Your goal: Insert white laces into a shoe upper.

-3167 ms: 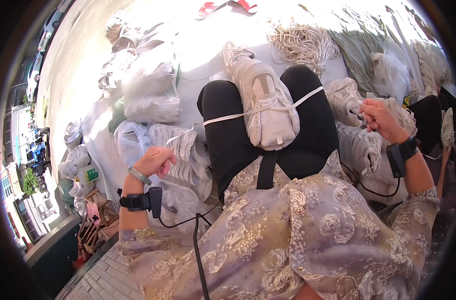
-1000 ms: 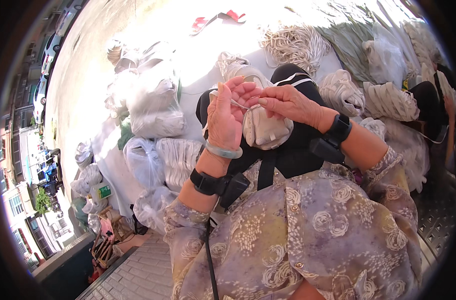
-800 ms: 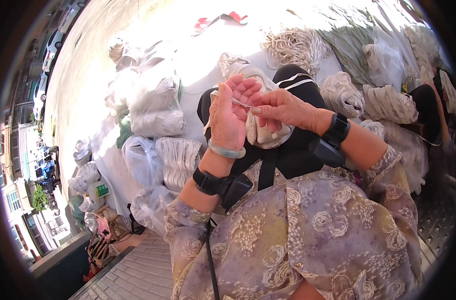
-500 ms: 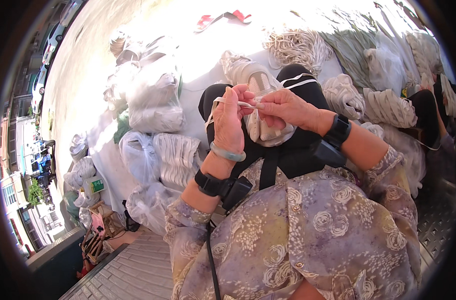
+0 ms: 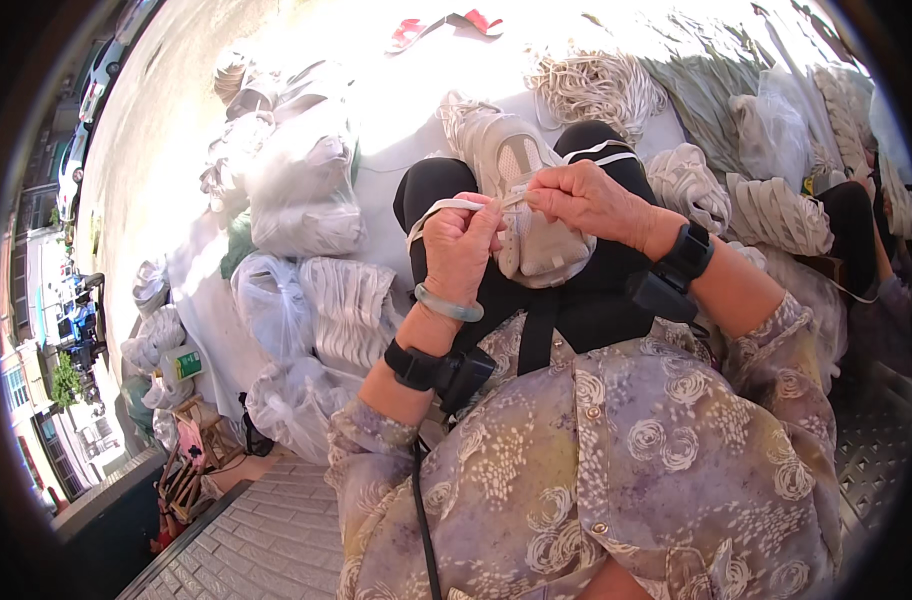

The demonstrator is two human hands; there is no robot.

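A pale off-white sneaker (image 5: 536, 250) lies between my knees, its laced opening partly covered by my hands. My left hand (image 5: 458, 248) is closed in a pinch on a flat white shoelace (image 5: 438, 208), which trails over my left knee. Just across from it, my right hand (image 5: 594, 206) pinches the lace too, fingertips close to the eyelets. A short stretch of lace spans the small gap between the two hands. Another strip of white lace (image 5: 598, 150) lies over my right knee.
Stacks of white shoe uppers (image 5: 351, 305) and plastic-wrapped bundles (image 5: 306, 205) stand to the left. A heap of loose laces (image 5: 601, 88) lies ahead. More bundled uppers (image 5: 776, 212) are at right, beside another person's dark-clad knee (image 5: 848, 235). Red-and-white pieces (image 5: 446, 28) lie far ahead.
My left hand has turned, its raised fingers now curled into a pinch on the lace. My right hand has shifted slightly up and right, and more of the shoe shows beneath.
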